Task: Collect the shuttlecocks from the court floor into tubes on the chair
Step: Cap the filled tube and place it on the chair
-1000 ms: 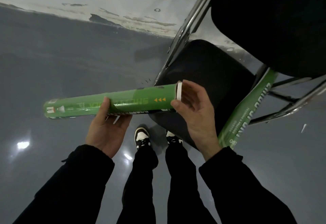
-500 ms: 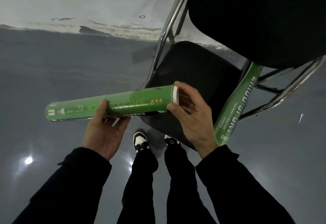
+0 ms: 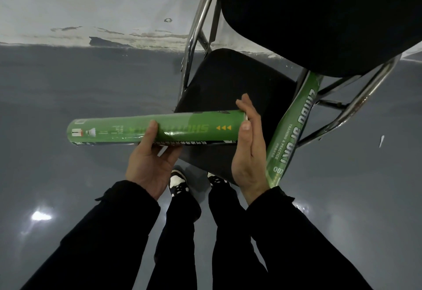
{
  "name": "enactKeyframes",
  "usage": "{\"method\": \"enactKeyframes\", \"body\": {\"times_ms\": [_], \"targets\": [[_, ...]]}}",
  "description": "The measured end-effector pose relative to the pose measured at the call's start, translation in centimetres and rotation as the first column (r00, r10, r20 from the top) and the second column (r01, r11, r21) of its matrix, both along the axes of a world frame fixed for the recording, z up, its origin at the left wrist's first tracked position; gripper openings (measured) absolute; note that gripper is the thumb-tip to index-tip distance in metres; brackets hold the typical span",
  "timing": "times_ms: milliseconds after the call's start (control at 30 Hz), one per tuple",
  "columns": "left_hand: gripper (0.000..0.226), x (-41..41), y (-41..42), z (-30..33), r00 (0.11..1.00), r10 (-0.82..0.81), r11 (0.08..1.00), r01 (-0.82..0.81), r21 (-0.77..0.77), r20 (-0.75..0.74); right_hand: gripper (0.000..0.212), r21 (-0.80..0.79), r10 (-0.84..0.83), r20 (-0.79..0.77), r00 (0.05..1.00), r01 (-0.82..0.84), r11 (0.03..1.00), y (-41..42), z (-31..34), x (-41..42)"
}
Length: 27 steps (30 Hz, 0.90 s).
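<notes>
A bright glare (image 3: 41, 216) is seen on the grey floor (image 3: 68, 97) at far left, with a scuffed pale wall (image 3: 80, 4) behind it.

A green tube (image 3: 187, 128) is held level over the floor and the front of the chair. Its closed end points left, and small yellow arrows are printed near its right end. It is gripped from below near the middle by the left hand (image 3: 149, 164): the thumb is curled up over the near side, and the fingers are wrapped underneath, mostly hidden.

Below the tube, black trouser legs and two black-and-white shoes (image 3: 178, 183) are seen on the floor.

The right end of the tube is covered by the right hand (image 3: 249, 150). Its fingers are held straight and together, the flat palm is pressed against the tube's end, and nothing is grasped. Whether a cap sits under the palm cannot be told.

A black chair (image 3: 228, 84) with a chrome frame stands behind the hands. A second green tube (image 3: 291, 129) lies slanted along the right edge of the seat, its lower end near the right sleeve.

At far right, a small white object (image 3: 381, 141), too small to identify, lies on the floor, well apart from the chair.
</notes>
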State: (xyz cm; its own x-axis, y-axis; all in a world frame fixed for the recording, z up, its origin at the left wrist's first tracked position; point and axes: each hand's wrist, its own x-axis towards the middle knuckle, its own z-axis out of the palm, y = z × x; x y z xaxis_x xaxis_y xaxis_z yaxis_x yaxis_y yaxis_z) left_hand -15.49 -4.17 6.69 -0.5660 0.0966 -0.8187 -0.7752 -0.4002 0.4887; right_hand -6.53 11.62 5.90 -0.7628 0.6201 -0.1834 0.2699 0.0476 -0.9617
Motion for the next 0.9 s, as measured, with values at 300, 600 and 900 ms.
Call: {"method": "enactKeyframes", "body": {"times_ms": [300, 600, 900], "targets": [[0.022, 0.4, 1.0, -0.3, 1.000, -0.026, 0.999, 0.027, -0.031, 0.006, 0.054, -0.248, 0.083, 0.101, 0.991, -0.055, 0.967, 1.4, 0.3, 1.5], [0.030, 0.7, 0.9, -0.7, 1.000, -0.010, 0.994, 0.011, -0.107, 0.016, 0.085, -0.251, 0.363, 0.271, 0.892, -0.299, 0.921, 3.2, -0.3, 1.8], [0.022, 0.6, 3.7, -1.4, 0.963, -0.262, 0.956, 0.269, -0.115, 0.066, 0.034, -0.357, 0.184, 0.295, 0.938, -0.071, 0.932, 5.2, 0.1, 4.9]]}}
